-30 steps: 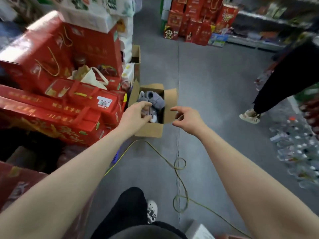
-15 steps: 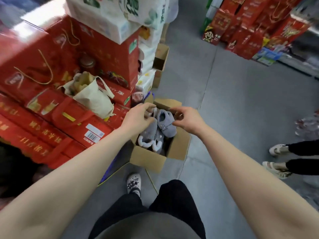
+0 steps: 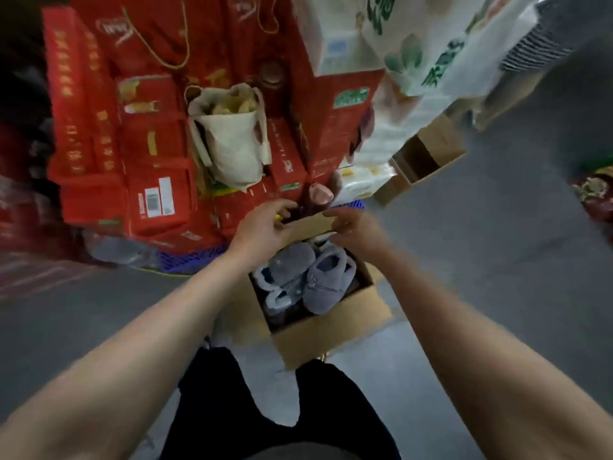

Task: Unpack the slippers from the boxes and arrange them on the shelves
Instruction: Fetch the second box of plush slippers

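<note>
Grey shop floor point(image 3: 497, 293) is spreading beside stacked red gift boxes point(image 3: 159, 154). I am now standing right over the cardboard box point(image 3: 331, 333), no longer reaching from afar, my left hand point(image 3: 265, 227) and right hand point(image 3: 358, 232) both pinching its far flap point(image 3: 310, 224). The grey slippers point(image 3: 318, 280) are lying inside, ready for lifting.

Grey concrete floor point(image 3: 497, 293), dim light. Red gift cartons point(image 3: 99, 127) stacked at left w/ cream tote bag point(image 3: 232, 144) on them; white packs point(image 3: 414, 44) behind, blue pallet point(image 3: 189, 260) under.
</note>
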`<state>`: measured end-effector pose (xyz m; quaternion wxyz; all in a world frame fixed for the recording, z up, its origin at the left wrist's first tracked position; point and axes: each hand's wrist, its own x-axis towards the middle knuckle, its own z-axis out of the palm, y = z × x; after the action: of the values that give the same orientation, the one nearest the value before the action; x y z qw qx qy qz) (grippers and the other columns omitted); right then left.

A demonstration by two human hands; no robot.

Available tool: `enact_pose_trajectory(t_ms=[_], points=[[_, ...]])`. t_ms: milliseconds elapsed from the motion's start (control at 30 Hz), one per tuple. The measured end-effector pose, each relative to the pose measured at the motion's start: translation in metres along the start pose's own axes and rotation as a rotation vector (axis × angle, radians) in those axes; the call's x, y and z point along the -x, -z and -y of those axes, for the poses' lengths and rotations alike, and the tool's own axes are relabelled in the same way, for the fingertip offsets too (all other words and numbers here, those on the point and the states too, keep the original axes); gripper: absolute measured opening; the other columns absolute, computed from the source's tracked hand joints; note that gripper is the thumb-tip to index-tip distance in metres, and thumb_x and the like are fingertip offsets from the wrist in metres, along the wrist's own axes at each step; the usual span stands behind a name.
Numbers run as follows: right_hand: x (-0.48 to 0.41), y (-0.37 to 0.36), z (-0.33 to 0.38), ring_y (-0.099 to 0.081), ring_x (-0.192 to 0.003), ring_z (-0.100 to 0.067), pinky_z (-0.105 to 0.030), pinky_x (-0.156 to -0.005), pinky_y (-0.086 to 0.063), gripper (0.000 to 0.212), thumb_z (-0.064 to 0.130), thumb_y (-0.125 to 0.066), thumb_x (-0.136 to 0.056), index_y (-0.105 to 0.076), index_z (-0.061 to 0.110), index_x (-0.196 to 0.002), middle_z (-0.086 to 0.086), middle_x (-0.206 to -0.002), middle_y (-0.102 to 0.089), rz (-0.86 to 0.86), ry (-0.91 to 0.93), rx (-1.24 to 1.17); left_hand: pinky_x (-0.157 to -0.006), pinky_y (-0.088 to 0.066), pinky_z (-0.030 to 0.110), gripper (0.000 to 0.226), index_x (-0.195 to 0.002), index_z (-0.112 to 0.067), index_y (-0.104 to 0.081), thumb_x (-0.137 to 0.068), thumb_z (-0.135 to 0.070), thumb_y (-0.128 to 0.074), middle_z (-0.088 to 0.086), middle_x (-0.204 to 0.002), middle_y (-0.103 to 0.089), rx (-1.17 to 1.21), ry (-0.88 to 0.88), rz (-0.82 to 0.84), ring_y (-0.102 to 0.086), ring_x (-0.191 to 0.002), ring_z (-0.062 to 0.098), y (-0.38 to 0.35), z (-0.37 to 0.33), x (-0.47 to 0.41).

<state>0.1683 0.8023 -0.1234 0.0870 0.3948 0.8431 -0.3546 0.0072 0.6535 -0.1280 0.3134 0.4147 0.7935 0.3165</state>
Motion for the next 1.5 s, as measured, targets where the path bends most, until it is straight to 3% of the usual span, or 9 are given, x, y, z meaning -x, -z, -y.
enact_pose_trajectory(t_ms=[233,433,633,800,833,900,967,1167,1500], points=[[-0.016,-0.001,-0.052,-0.06,-0.077,-0.003,-0.018,-0.068,-0.048,0.046,0.018,-0.072,-0.082,-0.064,0.034,-0.125,0.011,-0.099,-0.064,0.176,0.162,0.049,-0.076,-0.051,0.03,0.04,-0.128,-0.028,-0.056,-0.09,-0.02,-0.064,-0.008,-0.111,-0.057,0.064,0.246,-0.185,-0.059,-0.082,0.003,-0.067,-0.012,0.032],[-0.013,-0.018,-0.075,-0.062,-0.086,-0.01,-0.001,-0.062,-0.042,0.05,0.006,-0.07,-0.084,-0.063,0.022,-0.131,-0.002,-0.109,-0.067,0.302,0.276,0.099,-0.074,-0.049,0.029,0.04,-0.13,-0.026,-0.055,-0.091,-0.024,-0.064,-0.007,-0.109,-0.058,0.106,0.351,-0.336,-0.062,-0.085,0.011,-0.116,-0.003,0.068],[-0.01,-0.032,-0.099,-0.067,-0.093,-0.017,-0.03,-0.083,-0.054,0.05,0.006,-0.072,-0.082,-0.066,0.023,-0.129,-0.004,-0.11,-0.07,0.347,0.361,0.138,-0.076,-0.05,0.029,0.042,-0.126,-0.018,-0.06,-0.086,-0.009,-0.067,0.001,-0.107,-0.061,0.238,0.456,-0.483,-0.057,-0.072,0.012,-0.17,-0.002,0.104],[-0.026,-0.039,-0.129,-0.061,-0.088,-0.016,-0.006,-0.07,-0.044,0.048,0.001,-0.071,-0.084,-0.066,0.017,-0.129,-0.012,-0.108,-0.067,0.482,0.408,0.139,-0.067,-0.041,0.003,0.044,-0.126,-0.017,-0.061,-0.084,-0.009,-0.071,0.002,-0.109,-0.062,0.278,0.617,-0.585,-0.058,-0.073,0.01,-0.226,-0.004,0.116],[-0.033,-0.042,-0.134,-0.06,-0.088,-0.015,-0.008,-0.073,-0.045,0.047,0.0,-0.07,-0.084,-0.066,0.018,-0.128,-0.01,-0.106,-0.067,0.513,0.413,0.143,-0.071,-0.046,0.007,0.044,-0.126,-0.018,-0.061,-0.083,-0.01,-0.072,0.002,-0.11,-0.062,0.306,0.655,-0.616,-0.06,-0.075,0.011,-0.239,-0.004,0.115],[-0.049,-0.048,-0.144,-0.06,-0.092,-0.014,-0.021,-0.083,-0.048,0.046,0.003,-0.069,-0.086,-0.066,0.022,-0.128,-0.002,-0.105,-0.065,0.563,0.437,0.167,-0.082,-0.056,0.034,0.045,-0.124,-0.019,-0.062,-0.082,-0.009,-0.072,0.002,-0.11,-0.063,0.376,0.73,-0.685,-0.066,-0.08,0.018,-0.266,-0.004,0.11],[-0.071,-0.053,-0.153,-0.061,-0.096,-0.015,-0.028,-0.088,-0.049,0.045,0.007,-0.068,-0.087,-0.065,0.025,-0.128,0.002,-0.108,-0.064,0.627,0.486,0.209,-0.084,-0.056,0.042,0.045,-0.124,-0.019,-0.061,-0.082,-0.008,-0.072,0.004,-0.111,-0.063,0.413,0.819,-0.757,-0.067,-0.086,0.022,-0.293,-0.006,0.102],[-0.157,-0.079,-0.191,-0.064,-0.105,-0.024,-0.042,-0.093,-0.053,0.052,0.011,-0.067,-0.087,-0.059,0.032,-0.134,-0.008,-0.122,-0.062,0.626,0.639,0.38,-0.078,-0.052,0.032,0.046,-0.128,-0.025,-0.057,-0.085,-0.015,-0.069,0.0,-0.112,-0.063,0.443,1.021,-0.84,-0.064,-0.088,0.017,-0.369,0.0,0.048],[-0.283,-0.177,-0.204,-0.04,-0.136,-0.035,-0.05,-0.11,-0.036,0.064,0.009,-0.064,-0.084,-0.05,0.027,-0.144,-0.013,-0.15,-0.04,0.437,0.821,0.664,-0.082,-0.052,0.031,0.054,-0.138,-0.027,-0.048,-0.089,-0.017,-0.066,0.002,-0.122,-0.06,0.465,0.972,-0.91,-0.061,-0.092,0.013,-0.408,0.105,-0.062]])
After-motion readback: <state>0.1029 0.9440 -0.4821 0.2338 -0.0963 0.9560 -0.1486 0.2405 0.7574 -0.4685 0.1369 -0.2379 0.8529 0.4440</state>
